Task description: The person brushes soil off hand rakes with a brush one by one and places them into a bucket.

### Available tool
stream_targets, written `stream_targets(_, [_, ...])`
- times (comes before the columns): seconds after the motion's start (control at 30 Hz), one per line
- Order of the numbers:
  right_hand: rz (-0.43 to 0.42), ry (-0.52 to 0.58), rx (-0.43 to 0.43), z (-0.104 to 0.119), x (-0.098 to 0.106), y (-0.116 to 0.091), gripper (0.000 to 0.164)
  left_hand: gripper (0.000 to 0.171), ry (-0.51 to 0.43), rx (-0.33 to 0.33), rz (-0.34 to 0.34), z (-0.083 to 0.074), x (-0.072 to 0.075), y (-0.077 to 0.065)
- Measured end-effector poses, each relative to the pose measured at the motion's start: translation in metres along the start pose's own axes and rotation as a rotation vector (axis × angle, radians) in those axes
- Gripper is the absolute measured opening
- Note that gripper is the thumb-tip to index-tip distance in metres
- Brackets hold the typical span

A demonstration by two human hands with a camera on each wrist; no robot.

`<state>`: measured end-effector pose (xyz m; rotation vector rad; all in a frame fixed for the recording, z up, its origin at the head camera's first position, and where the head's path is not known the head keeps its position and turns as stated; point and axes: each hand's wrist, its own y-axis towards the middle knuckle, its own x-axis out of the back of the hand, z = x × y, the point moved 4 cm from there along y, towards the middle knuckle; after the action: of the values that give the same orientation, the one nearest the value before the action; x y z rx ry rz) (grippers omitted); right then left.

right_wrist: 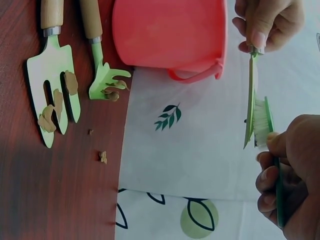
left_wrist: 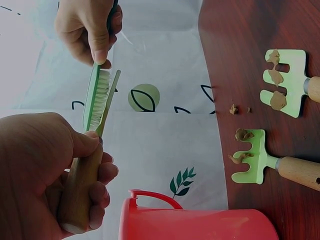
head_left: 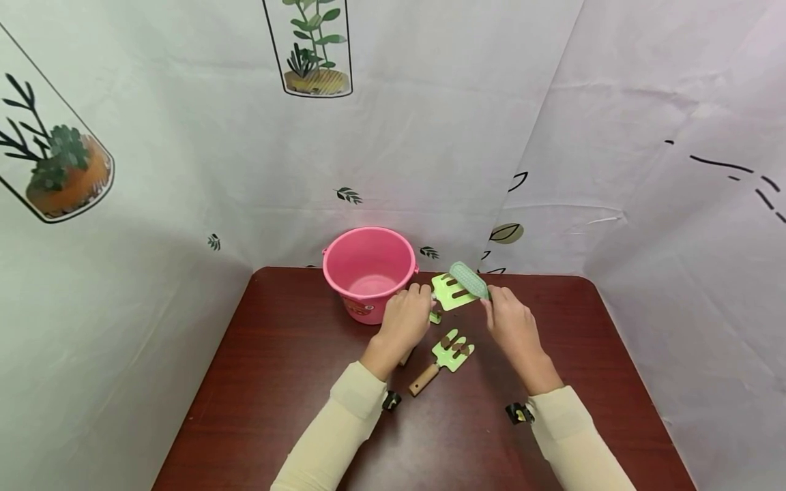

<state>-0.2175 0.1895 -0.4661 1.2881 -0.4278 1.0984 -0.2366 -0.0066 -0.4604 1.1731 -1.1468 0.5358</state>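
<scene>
My left hand (head_left: pixel 405 317) grips the wooden handle (left_wrist: pixel 82 187) of a light green garden fork (head_left: pixel 443 300), held up above the table. A green scrub brush (head_left: pixel 469 279) with white bristles (left_wrist: pixel 102 90) is in my right hand (head_left: pixel 514 327), its handle gripped between thumb and curled fingers. In the right wrist view the bristles (right_wrist: pixel 260 122) press against the flat of the fork's head. On the table below lie another green fork (head_left: pixel 453 356) and a small green hand rake (left_wrist: pixel 256 157), both with brown clumps stuck on their tines.
A pink bucket (head_left: pixel 368 310) stands at the back of the dark red table (head_left: pixel 270 382), just beyond my left hand. Small brown crumbs (right_wrist: pixel 103 157) lie on the wood near the tools. White printed cloth (head_left: pixel 430 136) hangs behind and along both sides.
</scene>
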Motion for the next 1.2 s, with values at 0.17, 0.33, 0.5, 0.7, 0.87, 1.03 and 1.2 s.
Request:
stream_targets(0.17, [-0.015,-0.015,-0.01,-0.002,0.0,-0.001,0.028,0.02,0.001,-0.004,0.002,0.0,0.0,-0.001])
stream_targets(0.33, [-0.018,-0.015,-0.034,-0.004,0.002,-0.001,0.029,0.02,-0.02,0.001,0.012,-0.001,0.002,-0.002])
stream_targets(0.5, [-0.041,-0.017,-0.056,-0.007,0.004,-0.002,0.028,0.02,-0.028,0.007,0.03,-0.001,0.002,-0.002])
stream_targets(0.7, [-0.099,-0.017,-0.07,-0.013,0.01,0.0,0.027,0.02,-0.037,0.013,0.044,0.0,0.002,-0.003])
stream_targets(0.87, [-0.082,0.041,-0.078,-0.018,0.014,0.003,0.028,0.02,-0.02,0.015,0.053,0.002,0.001,-0.003])
stream_targets(1.03, [-0.02,0.118,-0.06,-0.013,0.011,0.002,0.028,0.02,-0.009,0.009,0.04,0.002,0.0,-0.002])
stream_targets(1.2, [0.038,0.141,-0.031,-0.004,0.005,-0.001,0.028,0.019,-0.03,0.009,0.032,0.001,-0.001,0.0])
